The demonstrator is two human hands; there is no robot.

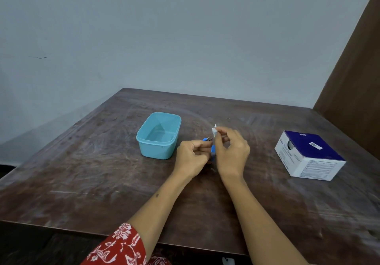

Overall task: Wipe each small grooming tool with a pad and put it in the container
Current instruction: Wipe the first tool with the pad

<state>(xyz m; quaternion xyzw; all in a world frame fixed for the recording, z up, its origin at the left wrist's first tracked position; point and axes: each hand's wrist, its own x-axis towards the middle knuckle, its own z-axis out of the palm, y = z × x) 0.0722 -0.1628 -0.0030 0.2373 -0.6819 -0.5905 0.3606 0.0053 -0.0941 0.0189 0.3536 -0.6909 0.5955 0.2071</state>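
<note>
The left hand [192, 156] pinches a small blue tool [206, 139], its tip poking out toward the far side. Just right of it, the right hand [231, 151] pinches a white pad [214, 132] above the table [82, 172]. The blue container [158, 136] sits just left of both hands.

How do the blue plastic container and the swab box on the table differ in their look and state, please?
The container is light blue plastic, open-topped and looks empty; the box is white card with a dark blue top and printed labels, closed apart from a dispensing hole in its side. The container has rounded corners, the box sharp ones. The container lies left of the hands, the box to their right. Both rest flat on the table, touching nothing else.
</note>
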